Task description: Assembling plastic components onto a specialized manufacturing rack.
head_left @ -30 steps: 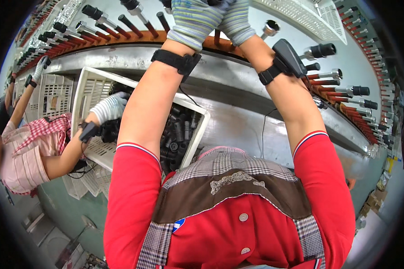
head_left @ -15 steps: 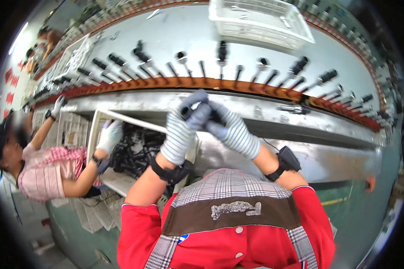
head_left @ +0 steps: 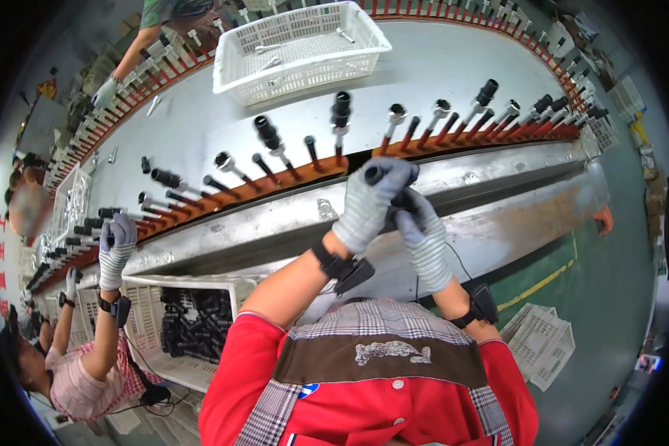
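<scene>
My left hand, in a grey-and-white striped glove, is closed around a black cylindrical part whose hollow end faces up. Right beside it, my gloved right hand has its fingers curled in on a dark piece, mostly hidden. I cannot tell whether both hands grip one part or two. They hover just in front of an orange rail with a row of red rods. Some rods carry silver sockets, others black cylindrical parts on top.
A white crate with a few silver pieces stands on the grey table. To my left, another white crate holds many black parts. A co-worker's gloved hand is at the rail. Stacked white baskets sit at the right.
The view has turned, so the table crate appears farther left. My hands stay together and now sit farther right in the picture. The co-worker's hand has gone from the parts crate to the rail.
</scene>
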Demonstrator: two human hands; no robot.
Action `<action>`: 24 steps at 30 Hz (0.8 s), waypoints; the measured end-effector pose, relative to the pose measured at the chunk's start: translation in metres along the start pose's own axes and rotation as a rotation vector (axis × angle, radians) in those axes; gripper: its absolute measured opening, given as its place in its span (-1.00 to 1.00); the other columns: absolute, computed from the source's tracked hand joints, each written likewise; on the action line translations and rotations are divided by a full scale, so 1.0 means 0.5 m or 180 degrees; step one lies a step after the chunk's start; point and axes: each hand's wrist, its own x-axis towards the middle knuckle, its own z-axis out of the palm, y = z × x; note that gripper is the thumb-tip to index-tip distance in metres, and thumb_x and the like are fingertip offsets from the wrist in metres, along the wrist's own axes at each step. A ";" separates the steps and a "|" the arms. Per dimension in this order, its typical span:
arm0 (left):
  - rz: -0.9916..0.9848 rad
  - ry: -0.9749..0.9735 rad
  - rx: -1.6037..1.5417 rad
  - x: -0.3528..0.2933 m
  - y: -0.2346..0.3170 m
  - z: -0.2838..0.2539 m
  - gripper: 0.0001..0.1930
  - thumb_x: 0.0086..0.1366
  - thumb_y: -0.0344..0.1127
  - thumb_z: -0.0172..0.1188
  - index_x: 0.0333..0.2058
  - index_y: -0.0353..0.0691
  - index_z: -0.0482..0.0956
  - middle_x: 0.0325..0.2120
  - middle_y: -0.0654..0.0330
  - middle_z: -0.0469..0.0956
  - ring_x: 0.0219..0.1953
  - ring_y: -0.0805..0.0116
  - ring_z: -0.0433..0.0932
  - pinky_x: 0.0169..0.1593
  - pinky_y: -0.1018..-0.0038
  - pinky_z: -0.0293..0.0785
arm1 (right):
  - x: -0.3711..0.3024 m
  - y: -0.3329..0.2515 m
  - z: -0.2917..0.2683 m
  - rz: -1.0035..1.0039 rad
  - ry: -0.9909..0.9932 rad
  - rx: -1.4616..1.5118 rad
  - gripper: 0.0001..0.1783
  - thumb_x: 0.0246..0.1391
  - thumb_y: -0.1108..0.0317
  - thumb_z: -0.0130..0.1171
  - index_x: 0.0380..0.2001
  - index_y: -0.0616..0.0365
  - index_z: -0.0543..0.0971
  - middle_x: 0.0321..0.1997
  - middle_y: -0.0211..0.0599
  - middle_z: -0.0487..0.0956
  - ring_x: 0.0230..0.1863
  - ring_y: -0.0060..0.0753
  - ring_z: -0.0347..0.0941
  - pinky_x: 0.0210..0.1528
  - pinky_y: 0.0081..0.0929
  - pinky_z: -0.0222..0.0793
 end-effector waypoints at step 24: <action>0.1117 0.1201 0.0791 0.363 -0.151 0.144 -0.81 0.21 -0.32 0.25 -0.52 -0.25 0.47 -0.65 0.24 0.54 -0.56 0.46 0.60 -0.49 0.60 0.47 | 0.301 -0.006 -0.353 -0.0181 -0.0295 -0.0427 -0.66 0.12 0.44 0.10 -0.01 0.23 0.49 -0.21 -0.21 0.58 -0.25 -0.44 0.50 -0.16 -0.50 0.43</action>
